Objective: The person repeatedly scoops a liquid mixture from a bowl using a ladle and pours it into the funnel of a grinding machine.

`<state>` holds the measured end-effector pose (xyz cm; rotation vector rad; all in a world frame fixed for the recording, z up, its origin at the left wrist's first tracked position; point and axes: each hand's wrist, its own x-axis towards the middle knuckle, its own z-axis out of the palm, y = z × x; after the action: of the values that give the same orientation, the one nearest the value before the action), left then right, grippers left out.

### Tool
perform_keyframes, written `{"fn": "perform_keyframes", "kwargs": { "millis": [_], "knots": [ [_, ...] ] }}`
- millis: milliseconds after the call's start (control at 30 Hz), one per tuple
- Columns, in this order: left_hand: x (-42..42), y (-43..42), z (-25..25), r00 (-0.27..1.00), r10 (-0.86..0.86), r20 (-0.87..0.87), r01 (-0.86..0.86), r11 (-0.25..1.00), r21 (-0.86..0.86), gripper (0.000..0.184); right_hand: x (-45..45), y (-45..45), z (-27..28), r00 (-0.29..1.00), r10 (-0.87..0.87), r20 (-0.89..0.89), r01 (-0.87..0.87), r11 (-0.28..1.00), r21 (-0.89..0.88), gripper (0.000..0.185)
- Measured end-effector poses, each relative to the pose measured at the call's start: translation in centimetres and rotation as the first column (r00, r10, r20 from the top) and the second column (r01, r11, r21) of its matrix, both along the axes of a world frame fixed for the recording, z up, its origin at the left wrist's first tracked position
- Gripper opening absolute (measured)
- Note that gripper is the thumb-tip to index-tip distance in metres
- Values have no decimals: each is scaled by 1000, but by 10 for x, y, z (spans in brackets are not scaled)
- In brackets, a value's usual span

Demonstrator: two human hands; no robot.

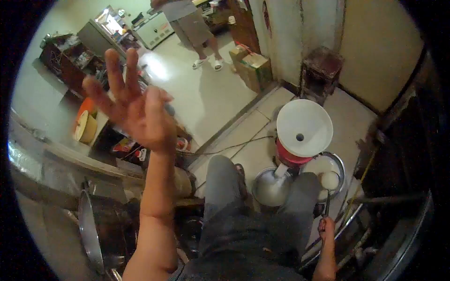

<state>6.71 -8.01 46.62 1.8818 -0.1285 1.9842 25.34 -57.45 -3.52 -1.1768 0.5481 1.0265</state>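
Observation:
My left hand (pixel 140 114) is raised in the air at the left, fingers spread and nothing in it. Low on the right, my right hand (pixel 326 228) is wrapped around the handle of a ladle (pixel 329 181). The ladle's bowl looks full of whitish stuff and is over a wide metal basin (pixel 343 169) holding pale liquid. Beside the basin stands a grinder with a red body (pixel 287 155) and a wide white hopper (pixel 305 122), which has a dark hole at its bottom. Its pale spout (pixel 281 170) points into a metal pot (pixel 257 193) between my knees.
A dark wooden stool (pixel 323 68) stands by the wall behind the grinder. A cardboard box (pixel 253 70) sits near the doorway, and a person (pixel 190 30) stands beyond it. A cord (pixel 229 147) crosses the floor. Large metal cookware (pixel 91 229) is at my left.

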Motion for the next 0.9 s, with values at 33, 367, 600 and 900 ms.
{"fn": "perform_keyframes", "kwargs": {
  "millis": [33,367,600,900],
  "knots": [
    [-2,3,-12,1000,-18,9,18,1000,-23,86,0,13,19,1000,11,9,-11,998,-66,6],
    [-42,35,-297,467,-76,-881,-290,928,-234,45,-3,23,128,998,38,45,-34,997,-73,31],
    [-54,6,-340,159,25,-987,-323,946,-28,26,-8,17,170,993,100,62,-98,994,-43,29],
    [-52,5,-340,175,96,-980,-324,945,34,18,-20,17,238,993,80,87,-76,996,-48,25]
  ]
}}
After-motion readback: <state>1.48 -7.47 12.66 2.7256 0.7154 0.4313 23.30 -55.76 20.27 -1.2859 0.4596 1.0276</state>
